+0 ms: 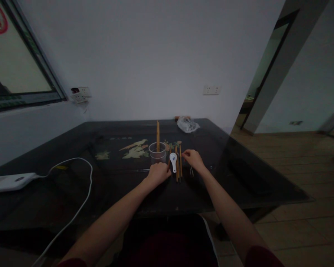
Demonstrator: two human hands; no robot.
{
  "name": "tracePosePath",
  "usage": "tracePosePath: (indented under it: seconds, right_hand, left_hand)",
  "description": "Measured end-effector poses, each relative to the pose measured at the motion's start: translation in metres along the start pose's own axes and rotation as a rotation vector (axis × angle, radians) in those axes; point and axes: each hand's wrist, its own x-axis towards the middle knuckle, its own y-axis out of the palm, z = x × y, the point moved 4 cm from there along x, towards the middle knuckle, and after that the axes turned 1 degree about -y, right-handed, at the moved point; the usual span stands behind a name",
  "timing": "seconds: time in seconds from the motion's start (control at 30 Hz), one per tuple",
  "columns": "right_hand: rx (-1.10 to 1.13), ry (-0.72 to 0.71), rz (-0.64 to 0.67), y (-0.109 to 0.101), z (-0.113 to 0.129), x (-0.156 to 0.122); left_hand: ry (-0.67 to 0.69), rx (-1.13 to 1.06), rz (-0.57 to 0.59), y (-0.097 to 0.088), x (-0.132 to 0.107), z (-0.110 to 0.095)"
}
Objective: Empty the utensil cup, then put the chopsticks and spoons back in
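Observation:
A clear plastic cup [157, 152] stands on the dark table [114, 178] with a pair of wooden chopsticks [157, 135] upright in it. Just right of the cup lie a white spoon [173, 161] and several more chopsticks [178, 167]. My left hand [158, 173] rests curled on the table just below the cup, beside the spoon's handle. My right hand [193, 160] is on the right of the loose chopsticks, its fingertips pinched at one of them. A small metal piece [191, 171] lies under that hand's wrist.
A crumpled plastic bag [187, 124] lies at the table's far edge. A white device [9, 182] with a white cable [82, 200] sits at the left. Wall sockets [80, 94] are behind it. Wooden floor [295, 163] and a doorway open to the right.

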Motion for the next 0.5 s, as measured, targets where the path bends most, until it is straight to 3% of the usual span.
tracePosePath:
  seconds: [0.5]
  right_hand:
    - [0.008,-0.022,-0.010,-0.0016,0.0012,-0.0009]
  left_hand:
    - [-0.045,-0.043,0.014,-0.0091,-0.0006,-0.0007]
